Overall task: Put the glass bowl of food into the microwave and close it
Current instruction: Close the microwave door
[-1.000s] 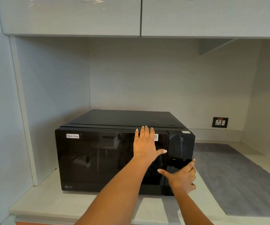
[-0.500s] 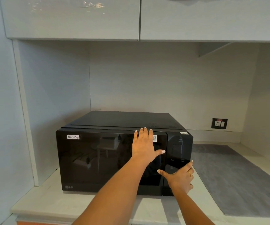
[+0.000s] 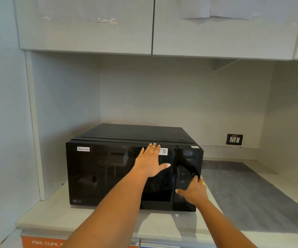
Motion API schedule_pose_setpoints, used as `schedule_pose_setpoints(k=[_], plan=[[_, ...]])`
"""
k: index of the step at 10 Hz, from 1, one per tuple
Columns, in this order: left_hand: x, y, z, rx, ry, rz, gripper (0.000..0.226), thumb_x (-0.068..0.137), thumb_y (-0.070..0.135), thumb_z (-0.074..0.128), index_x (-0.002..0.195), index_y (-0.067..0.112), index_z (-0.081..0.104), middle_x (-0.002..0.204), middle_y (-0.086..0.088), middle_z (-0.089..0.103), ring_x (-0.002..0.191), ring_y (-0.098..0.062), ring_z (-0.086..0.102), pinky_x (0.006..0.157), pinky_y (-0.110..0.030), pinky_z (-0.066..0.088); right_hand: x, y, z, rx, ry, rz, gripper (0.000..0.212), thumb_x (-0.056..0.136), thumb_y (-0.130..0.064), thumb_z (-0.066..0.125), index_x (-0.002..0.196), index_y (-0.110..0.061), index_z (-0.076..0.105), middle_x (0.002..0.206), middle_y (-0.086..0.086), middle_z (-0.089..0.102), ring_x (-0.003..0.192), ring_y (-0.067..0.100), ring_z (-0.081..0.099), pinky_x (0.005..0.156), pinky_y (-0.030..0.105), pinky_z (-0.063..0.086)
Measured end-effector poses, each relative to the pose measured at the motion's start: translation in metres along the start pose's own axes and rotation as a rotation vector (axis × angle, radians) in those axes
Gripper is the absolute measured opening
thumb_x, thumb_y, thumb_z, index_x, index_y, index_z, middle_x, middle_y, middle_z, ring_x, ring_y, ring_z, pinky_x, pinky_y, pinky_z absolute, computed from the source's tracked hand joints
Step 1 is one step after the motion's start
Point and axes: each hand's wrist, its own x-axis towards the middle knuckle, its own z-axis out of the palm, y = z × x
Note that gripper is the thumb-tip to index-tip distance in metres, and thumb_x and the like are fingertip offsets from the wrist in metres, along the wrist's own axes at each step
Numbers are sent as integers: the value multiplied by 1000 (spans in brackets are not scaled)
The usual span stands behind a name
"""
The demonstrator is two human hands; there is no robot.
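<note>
A black microwave (image 3: 109,176) stands on the pale counter, its dark glass door closed and flush with the front. A "Non-Veg" label sits at the door's top left. My left hand (image 3: 151,162) lies flat on the upper right of the door, fingers spread. My right hand (image 3: 194,191) is against the control panel (image 3: 188,163) on the microwave's right side, thumb out and fingers curled toward the panel. The glass bowl of food is not visible; the door glass shows only reflections.
A grey mat (image 3: 252,197) covers the counter to the right of the microwave. A wall socket (image 3: 234,139) is on the back wall at right. White cupboards (image 3: 109,24) hang overhead. A side wall closes in on the left.
My left hand has stayed flat on the door. My right hand's fingers have curled in closer to the control panel. The view has tilted slightly upward.
</note>
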Motion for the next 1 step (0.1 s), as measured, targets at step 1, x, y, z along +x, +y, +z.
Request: schedule_pose_setpoints(k=[1], plan=[[-11,-7,-8,-19,12,-11,87,90,58,40,150,11,0,160,-8,3,147,-23,-3,119,-43,3,-16,-18,-17,-119,-56,-97,91,76,-51,65,143,-13,18,154,13,16,140,34,21,110,45,31]])
